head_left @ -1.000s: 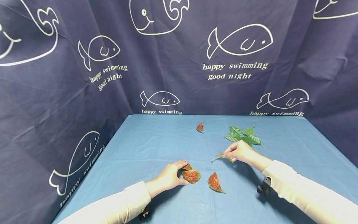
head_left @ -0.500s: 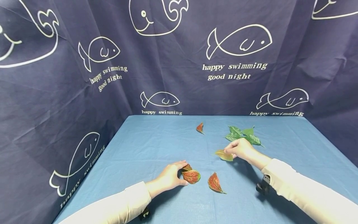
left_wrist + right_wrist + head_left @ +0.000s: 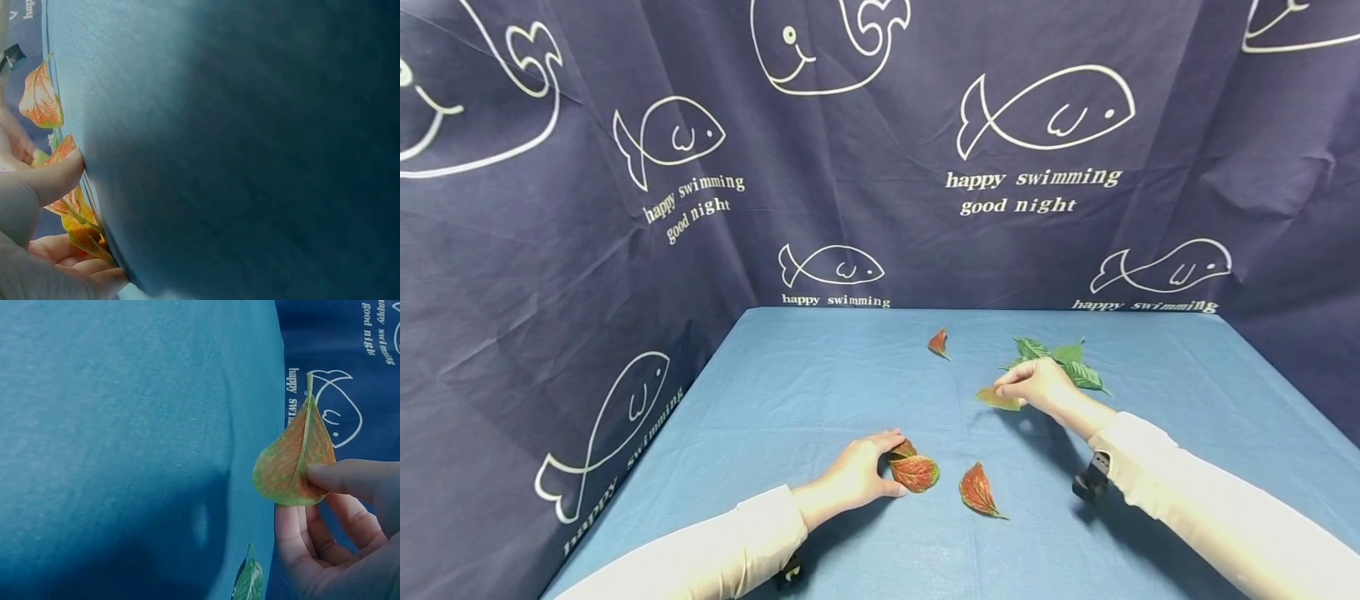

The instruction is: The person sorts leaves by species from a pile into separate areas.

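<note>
In the head view my right hand [image 3: 1041,387] pinches a leaf [image 3: 998,398] above the cloth, just left of a cluster of green leaves [image 3: 1081,373]. The right wrist view shows this leaf [image 3: 300,456] in reddish orange with a green edge, stem up, thumb on its face. My left hand [image 3: 850,475] rests on the cloth, thumb and fingers spread around overlapping red leaves [image 3: 914,472]. In the left wrist view its fingers touch or lie close to these leaves [image 3: 81,228]. Another red leaf [image 3: 977,490] lies right of that pile.
A small red leaf [image 3: 937,342] lies farther back on the blue cloth [image 3: 820,375]. Dark blue curtains [image 3: 865,192] with white fish drawings stand behind and to the left of the table. A dark wrist device [image 3: 1092,477] hangs under the right sleeve.
The pinched leaf turned from edge-on to show its face, then tilted flatter. My right hand has moved slightly back and left with it. The left hand stays put.
</note>
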A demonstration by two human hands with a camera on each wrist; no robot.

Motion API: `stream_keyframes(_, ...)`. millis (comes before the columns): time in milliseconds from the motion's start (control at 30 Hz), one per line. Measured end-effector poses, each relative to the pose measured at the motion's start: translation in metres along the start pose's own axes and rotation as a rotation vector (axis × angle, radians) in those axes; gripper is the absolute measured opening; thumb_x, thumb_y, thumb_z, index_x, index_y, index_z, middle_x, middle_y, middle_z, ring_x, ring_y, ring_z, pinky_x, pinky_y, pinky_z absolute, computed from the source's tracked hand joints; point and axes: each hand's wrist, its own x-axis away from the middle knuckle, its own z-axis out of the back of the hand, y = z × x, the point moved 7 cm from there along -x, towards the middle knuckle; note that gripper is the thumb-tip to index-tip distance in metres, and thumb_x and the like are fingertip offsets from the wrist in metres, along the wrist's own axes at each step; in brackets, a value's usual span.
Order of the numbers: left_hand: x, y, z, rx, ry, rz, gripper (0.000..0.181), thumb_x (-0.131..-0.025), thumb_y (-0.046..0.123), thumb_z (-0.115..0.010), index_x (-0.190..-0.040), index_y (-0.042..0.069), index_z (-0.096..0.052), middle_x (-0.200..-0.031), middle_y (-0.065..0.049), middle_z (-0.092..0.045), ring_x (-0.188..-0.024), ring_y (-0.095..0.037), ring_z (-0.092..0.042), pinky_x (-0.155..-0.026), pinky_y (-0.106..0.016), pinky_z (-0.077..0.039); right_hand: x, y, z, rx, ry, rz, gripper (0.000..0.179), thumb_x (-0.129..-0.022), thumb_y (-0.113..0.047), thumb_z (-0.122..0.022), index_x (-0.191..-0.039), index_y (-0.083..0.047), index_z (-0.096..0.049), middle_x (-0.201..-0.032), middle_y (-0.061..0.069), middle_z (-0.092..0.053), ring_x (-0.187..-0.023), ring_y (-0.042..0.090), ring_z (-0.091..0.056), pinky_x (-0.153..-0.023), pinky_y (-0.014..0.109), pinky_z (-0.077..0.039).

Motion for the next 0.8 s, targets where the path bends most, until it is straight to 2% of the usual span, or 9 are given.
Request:
stream_keyframes(367, 0.001, 0.001, 0.001, 0.007, -0.008, 0.012, 0.070, -0.076, 0.022, -0.083, -0.137, 0.005, -0.054, -0.146, -0.009, -0.050, -0.135, -0.031, -0.045, -0.110, -0.046, -0.040, -0.024, 0.004, 0.002, -0.037, 0.014, 0.052, 0.020, -0.085, -0.007, -0.071, -0.102, 0.003, -0.074, -0.100, 0.014, -0.074, -0.076, 0.002, -0.063, -0.074, 0.036, -0.058)
stream_keyframes(667, 0.000, 0.001, 0.000, 0.002, -0.003, 0.014, 0.070, -0.076, 0.022, -0.084, -0.137, 0.006, -0.055, -0.146, -0.008, -0.050, -0.135, -0.030, -0.045, -0.110, -0.046, -0.040, -0.032, 0.006, 0.006, -0.086, 0.081, 0.040, 0.024, -0.085, -0.010, -0.072, -0.106, 0.003, -0.073, -0.108, 0.016, -0.072, -0.078, -0.002, -0.062, -0.074, 0.025, -0.056)
stream_keyframes(800, 0.001, 0.001, 0.001, 0.001, -0.002, 0.014, 0.070, -0.076, 0.022, -0.084, -0.137, 0.006, -0.055, -0.146, -0.008, -0.050, -0.135, -0.030, -0.045, -0.111, -0.046, -0.039, -0.037, 0.007, 0.008, -0.079, 0.118, 0.027, 0.027, -0.085, -0.013, -0.072, -0.109, 0.000, -0.073, -0.115, 0.016, -0.070, -0.079, -0.001, -0.061, -0.078, 0.025, -0.054)
